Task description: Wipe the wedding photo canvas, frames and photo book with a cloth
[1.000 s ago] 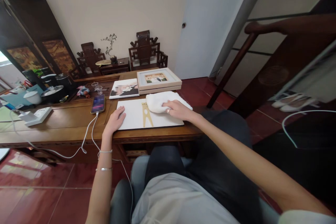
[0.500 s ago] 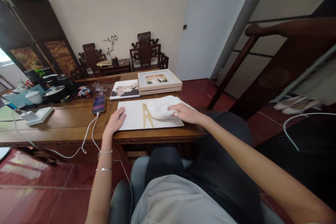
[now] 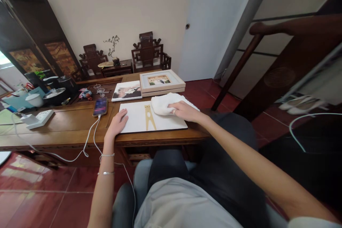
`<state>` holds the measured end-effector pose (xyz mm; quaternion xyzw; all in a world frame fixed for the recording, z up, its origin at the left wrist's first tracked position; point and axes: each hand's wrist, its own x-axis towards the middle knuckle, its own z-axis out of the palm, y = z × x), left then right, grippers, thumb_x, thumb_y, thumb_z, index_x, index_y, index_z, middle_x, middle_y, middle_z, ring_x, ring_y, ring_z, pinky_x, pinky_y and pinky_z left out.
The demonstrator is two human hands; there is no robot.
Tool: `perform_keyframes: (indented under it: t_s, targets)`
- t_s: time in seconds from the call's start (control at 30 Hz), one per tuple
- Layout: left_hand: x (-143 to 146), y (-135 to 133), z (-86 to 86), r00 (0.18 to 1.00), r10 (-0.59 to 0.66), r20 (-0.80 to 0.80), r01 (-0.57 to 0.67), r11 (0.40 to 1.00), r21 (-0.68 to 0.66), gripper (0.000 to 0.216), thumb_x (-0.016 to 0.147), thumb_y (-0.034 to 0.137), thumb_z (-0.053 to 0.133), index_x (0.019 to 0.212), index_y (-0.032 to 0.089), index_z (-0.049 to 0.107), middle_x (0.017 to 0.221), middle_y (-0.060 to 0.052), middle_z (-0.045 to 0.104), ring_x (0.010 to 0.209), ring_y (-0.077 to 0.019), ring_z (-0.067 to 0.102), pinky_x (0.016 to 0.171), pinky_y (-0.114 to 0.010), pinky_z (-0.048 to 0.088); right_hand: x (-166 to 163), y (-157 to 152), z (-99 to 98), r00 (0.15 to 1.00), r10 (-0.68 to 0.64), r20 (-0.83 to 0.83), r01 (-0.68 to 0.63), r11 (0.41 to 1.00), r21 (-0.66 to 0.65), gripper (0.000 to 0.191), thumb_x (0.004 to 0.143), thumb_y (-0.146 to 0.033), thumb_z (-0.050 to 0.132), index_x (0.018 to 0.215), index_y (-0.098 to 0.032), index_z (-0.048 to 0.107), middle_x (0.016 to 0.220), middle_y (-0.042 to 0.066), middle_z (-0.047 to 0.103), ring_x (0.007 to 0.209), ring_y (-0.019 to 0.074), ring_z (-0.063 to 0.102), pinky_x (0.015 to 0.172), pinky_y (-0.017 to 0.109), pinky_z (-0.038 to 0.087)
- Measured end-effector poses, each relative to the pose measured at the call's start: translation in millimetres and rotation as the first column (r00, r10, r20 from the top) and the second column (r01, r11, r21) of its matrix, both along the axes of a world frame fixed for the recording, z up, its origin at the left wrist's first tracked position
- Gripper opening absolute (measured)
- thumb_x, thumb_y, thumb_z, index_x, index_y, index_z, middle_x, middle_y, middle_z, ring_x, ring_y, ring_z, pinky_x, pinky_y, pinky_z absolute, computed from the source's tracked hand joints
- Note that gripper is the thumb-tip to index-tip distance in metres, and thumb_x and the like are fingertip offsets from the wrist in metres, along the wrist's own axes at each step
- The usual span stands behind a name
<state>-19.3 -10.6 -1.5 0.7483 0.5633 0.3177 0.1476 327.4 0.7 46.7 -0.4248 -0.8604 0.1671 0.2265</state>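
Note:
A white board (image 3: 136, 119) with a tan stand on its back lies flat near the front edge of the wooden table (image 3: 66, 124). My left hand (image 3: 117, 122) rests open on the board's left edge, fingers flat. My right hand (image 3: 184, 110) presses a white cloth (image 3: 162, 102) against the board's far right part, fingers curled over the cloth.
Behind the board lie a stack of light framed pictures (image 3: 161, 81) and an unframed print (image 3: 127, 91). A phone (image 3: 100, 106) on a white cable, a power strip (image 3: 40, 117), cups and a dark tea set sit to the left. Carved chairs stand by the wall; a stair rail rises at right.
My right hand slid the cloth to the right over the board and then back toward the far middle. The left hand has stayed in place.

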Motion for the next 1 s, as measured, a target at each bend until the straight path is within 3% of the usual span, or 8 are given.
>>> perform_keyframes:
  t_s: [0.17,0.27,0.47,0.6,0.73,0.83,1.0]
  targets:
    - [0.0,0.2,-1.1,1.0,0.009,0.004,-0.009,1.0,0.011,0.047,0.09,0.038,0.049,0.13,0.017,0.063,0.146,-0.009,0.055,0.14,-0.0238,0.047,0.122,-0.041,0.029,19.8,-56.7,12.9,0.977,0.204,0.063,-0.199,0.977,-0.077,0.013,0.073,-0.021,0.043,0.062,-0.022,0.051,0.07,0.004,0.062,0.072,0.0207,0.054,0.072,0.032,0.038]
    - [0.7,0.0,-0.8,1.0,0.008,0.008,-0.008,1.0,0.011,0.046,0.09,0.038,0.049,0.13,0.018,0.063,0.146,-0.009,0.055,0.14,-0.0239,0.047,0.122,-0.042,0.03,24.8,-64.4,18.4,0.961,0.273,0.05,-0.265,0.956,-0.129,0.011,0.071,-0.021,0.044,0.061,-0.022,0.048,0.069,0.003,0.06,0.07,0.0191,0.053,0.071,0.031,0.039]
    - [1.1,-0.5,0.8,1.0,0.006,-0.003,-0.006,1.0,0.005,0.05,0.091,0.037,0.048,0.13,0.012,0.062,0.147,-0.013,0.053,0.141,-0.0248,0.046,0.122,-0.04,0.028,6.1,-14.1,5.1,0.993,0.115,-0.015,-0.116,0.99,-0.075,0.014,0.073,-0.022,0.042,0.065,-0.02,0.053,0.071,0.004,0.063,0.074,0.0211,0.056,0.071,0.031,0.039]
    - [0.2,-1.1,1.6,1.0,0.004,-0.008,-0.004,1.0,0.002,0.047,0.091,0.038,0.048,0.13,0.016,0.063,0.147,-0.01,0.054,0.141,-0.0239,0.045,0.122,-0.042,0.028,-19.5,28.6,-4.9,0.999,0.018,-0.048,-0.018,1.0,0.008,0.022,0.074,-0.021,0.04,0.073,-0.018,0.062,0.085,0.009,0.07,0.083,0.0249,0.06,0.077,0.032,0.04]
    - [-0.4,-1.2,1.4,1.0,0.002,0.0,-0.002,1.0,0.0,0.048,0.091,0.039,0.048,0.131,0.016,0.062,0.147,-0.01,0.054,0.141,-0.0236,0.045,0.123,-0.04,0.028,-32.1,46.0,-8.8,0.999,-0.03,-0.043,0.033,0.996,0.083,0.027,0.077,-0.019,0.041,0.08,-0.018,0.068,0.094,0.01,0.074,0.092,0.0269,0.062,0.084,0.032,0.04]
    - [-0.5,-0.4,0.0,1.0,-0.003,0.003,0.003,1.0,0.002,0.048,0.091,0.039,0.048,0.131,0.016,0.062,0.147,-0.01,0.053,0.141,-0.024,0.045,0.123,-0.04,0.028,-27.2,34.0,-9.6,1.0,-0.027,-0.007,0.028,0.996,0.081,0.027,0.075,-0.016,0.042,0.079,-0.019,0.068,0.091,0.01,0.074,0.091,0.0272,0.063,0.085,0.033,0.04]
    - [-0.5,1.0,-2.5,1.0,0.002,0.0,-0.002,1.0,0.011,0.048,0.091,0.038,0.047,0.131,0.015,0.062,0.147,-0.011,0.054,0.141,-0.0237,0.045,0.122,-0.04,0.028,-4.4,-25.6,-4.5,0.995,0.019,0.096,-0.024,0.998,0.054,0.022,0.076,-0.016,0.044,0.076,-0.021,0.066,0.082,0.008,0.071,0.092,0.028,0.063,0.085,0.034,0.042]
